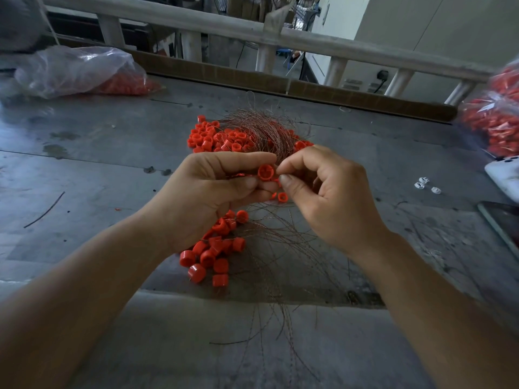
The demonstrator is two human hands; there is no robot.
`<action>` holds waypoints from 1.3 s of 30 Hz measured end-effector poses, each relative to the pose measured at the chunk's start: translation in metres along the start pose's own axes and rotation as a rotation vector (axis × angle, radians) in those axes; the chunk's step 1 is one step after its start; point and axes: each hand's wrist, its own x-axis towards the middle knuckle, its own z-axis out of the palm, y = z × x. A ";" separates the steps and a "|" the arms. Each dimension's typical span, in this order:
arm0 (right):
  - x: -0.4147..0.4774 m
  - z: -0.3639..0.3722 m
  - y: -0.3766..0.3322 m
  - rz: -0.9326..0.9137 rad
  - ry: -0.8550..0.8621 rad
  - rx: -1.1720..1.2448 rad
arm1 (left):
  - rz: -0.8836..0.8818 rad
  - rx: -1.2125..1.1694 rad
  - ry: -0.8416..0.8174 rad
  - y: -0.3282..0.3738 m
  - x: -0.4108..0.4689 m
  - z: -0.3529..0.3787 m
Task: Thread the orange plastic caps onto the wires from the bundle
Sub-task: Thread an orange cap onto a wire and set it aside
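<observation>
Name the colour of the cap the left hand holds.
The cap is orange-red; the head view shows it.

My left hand (pixel 213 192) holds one orange cap (pixel 265 172) between thumb and fingers, its open side facing me. My right hand (pixel 323 192) pinches a thin wire (pixel 278 171) right beside the cap; the wire is hard to see. Behind my hands, the wire bundle (pixel 266 133) curves over a pile of caps (pixel 219 137) on the grey table (pixel 98 141). Under my left hand hang more caps on wires (pixel 213 254). A plastic bag (pixel 78 70) of caps lies far left, and another bag (pixel 497 119) far right.
</observation>
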 end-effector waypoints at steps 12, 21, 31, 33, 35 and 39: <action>0.000 -0.002 -0.002 0.052 -0.036 0.110 | 0.018 0.032 0.025 0.000 0.000 -0.001; 0.001 -0.005 -0.006 0.098 -0.029 0.262 | 0.033 0.005 0.011 0.002 0.000 -0.003; 0.004 -0.009 -0.009 0.272 -0.077 0.533 | 0.051 -0.045 -0.058 0.003 -0.001 -0.005; 0.004 -0.009 -0.008 0.319 -0.122 0.609 | 0.051 -0.055 -0.079 0.002 -0.002 -0.005; 0.003 -0.007 -0.009 0.350 -0.164 0.642 | 0.037 -0.055 -0.101 0.001 -0.002 -0.005; 0.002 -0.004 -0.008 0.368 -0.191 0.636 | 0.011 -0.062 -0.134 0.000 -0.001 -0.006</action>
